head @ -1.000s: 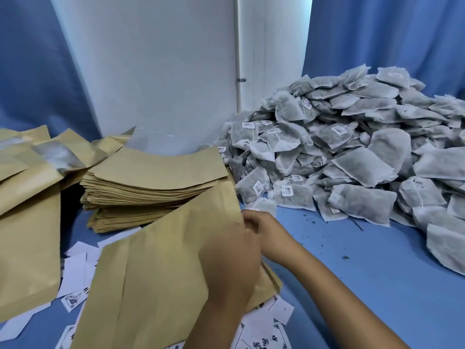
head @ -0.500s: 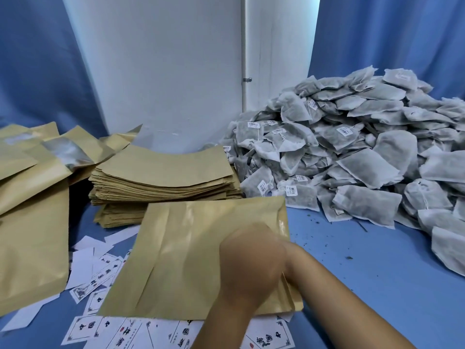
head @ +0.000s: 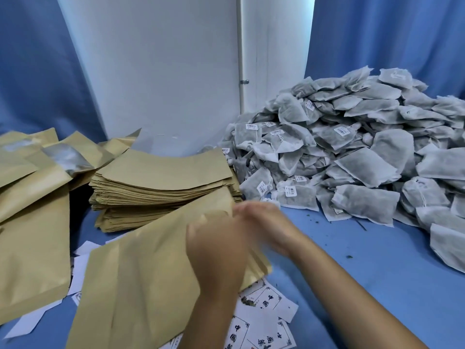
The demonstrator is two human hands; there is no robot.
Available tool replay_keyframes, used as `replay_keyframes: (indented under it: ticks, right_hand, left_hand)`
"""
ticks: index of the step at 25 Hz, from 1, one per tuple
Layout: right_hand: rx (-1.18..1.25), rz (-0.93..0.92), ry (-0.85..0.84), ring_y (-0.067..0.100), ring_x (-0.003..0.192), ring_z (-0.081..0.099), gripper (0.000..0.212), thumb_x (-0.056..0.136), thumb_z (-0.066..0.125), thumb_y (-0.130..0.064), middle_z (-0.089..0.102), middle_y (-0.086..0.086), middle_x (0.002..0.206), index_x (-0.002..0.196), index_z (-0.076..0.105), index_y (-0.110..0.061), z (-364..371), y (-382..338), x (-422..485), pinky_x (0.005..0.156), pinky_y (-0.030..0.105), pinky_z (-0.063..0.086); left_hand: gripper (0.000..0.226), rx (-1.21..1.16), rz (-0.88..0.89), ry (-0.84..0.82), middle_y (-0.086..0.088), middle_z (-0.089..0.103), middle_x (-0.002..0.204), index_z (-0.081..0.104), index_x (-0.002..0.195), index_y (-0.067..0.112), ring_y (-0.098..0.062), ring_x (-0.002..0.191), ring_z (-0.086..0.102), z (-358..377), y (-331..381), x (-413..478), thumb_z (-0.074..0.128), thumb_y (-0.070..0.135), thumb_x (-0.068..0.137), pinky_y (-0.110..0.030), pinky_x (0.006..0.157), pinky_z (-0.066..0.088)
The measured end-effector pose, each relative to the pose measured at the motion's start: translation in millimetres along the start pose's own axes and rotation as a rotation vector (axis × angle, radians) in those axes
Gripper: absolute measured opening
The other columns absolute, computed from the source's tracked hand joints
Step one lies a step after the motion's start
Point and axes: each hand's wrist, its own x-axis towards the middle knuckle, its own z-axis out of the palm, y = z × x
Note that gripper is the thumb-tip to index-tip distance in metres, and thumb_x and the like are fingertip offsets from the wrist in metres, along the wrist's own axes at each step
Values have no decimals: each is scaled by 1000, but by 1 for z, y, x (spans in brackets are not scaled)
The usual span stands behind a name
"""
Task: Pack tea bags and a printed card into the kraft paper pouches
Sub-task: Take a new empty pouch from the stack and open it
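Taking the stack of flat pouches [head: 163, 182] as the landmark: to its left, a heap of filled pouches [head: 32, 197] is lying on the blue desk [head: 352, 260], some of them showing a silvery window. In front of the stack, one kraft pouch [head: 141, 278] is being held tilted above the desk, its upper corner reaching up to the stack's near right edge. Beneath it, in front of the stack, printed cards [head: 261, 321] are lying scattered on the desk, partly covered by the pouch.

The left hand [head: 219, 255] is lying over the pouch's right part, its back towards the camera; its fingers are curling against the paper and seem to be gripping the pouch, though motion blur is hiding the exact hold. The right hand [head: 264, 225] is sitting just right of the pouch's top corner, in front of the stack's right end, with its fingers touching the pouch's upper edge; it is blurred, so whether it is pinching the paper cannot be told.

To the right of the stack, a large pile of tea bags [head: 352, 157] is resting on the desk, its nearest bags close beyond the right hand.
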Motion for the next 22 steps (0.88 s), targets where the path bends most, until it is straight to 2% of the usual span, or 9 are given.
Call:
replay_keyframes:
  ticks: [2,5,7,9,12,14,16,18,22]
  right_hand:
    - [-299,-84,145,10,94,65,32,87,48,6,68,6,100,106,68,-10,-25,14,11,82,34,51]
    - [-904,-33,-201,18,144,15,80,78,42,13,21,-8,157,142,37,-34,-37,59,18,114,41,17]
    - [-990,-19,-146,25,139,27,79,81,45,7,28,-6,155,146,28,-35,-26,72,24,109,39,26]
    - [-1130,-63,-12,30,115,49,58,85,52,-9,52,1,135,139,43,-28,-17,68,37,92,34,38]
    - [-1206,-121,146,25,90,55,21,87,52,-17,65,2,99,101,67,-20,-29,51,52,84,33,34]
    - [-1061,-119,430,22,72,51,18,87,52,-12,61,1,75,74,64,-15,-47,40,57,85,35,37]
    - [-987,-158,774,23,70,50,21,87,55,-11,63,3,71,69,63,-12,-71,40,61,79,35,32]
    - [-1056,-118,908,29,87,54,17,89,57,-16,66,9,87,80,68,-7,-87,50,65,80,37,28]
    - [-969,226,305,32,114,48,55,80,69,-44,53,17,120,111,53,-2,-85,91,74,92,38,38]
  left_hand:
    - [33,-44,-116,6,12,18,45,29,53,19,-10,44,12,0,-9,4,41,17,84,-33,61,34]
    - [32,-128,-153,-28,13,12,46,26,53,18,-7,46,9,3,-10,3,38,20,83,-35,63,37]
    - [33,-143,-111,-58,12,13,46,27,53,17,-8,47,8,5,-6,1,38,20,83,-34,63,36]
    - [32,-143,-89,-72,12,11,46,26,53,18,-9,46,8,7,-6,-1,38,20,83,-34,62,36]
    - [32,-156,-116,-90,12,12,45,27,53,17,-15,46,11,7,-7,-2,37,21,83,-37,63,39]
    - [33,-155,-131,-83,12,13,45,28,52,17,-15,46,11,6,-7,-1,37,21,83,-37,63,39]
    - [33,-150,-126,-77,12,15,45,26,52,18,-11,47,10,7,-6,-1,38,21,83,-35,62,37]
    - [33,-140,-121,-78,12,15,45,25,53,19,-8,48,9,8,-7,-1,39,20,83,-32,61,34]
    - [33,-127,-112,-103,12,15,46,25,53,21,-12,51,12,9,-6,-2,40,20,82,-27,60,29]
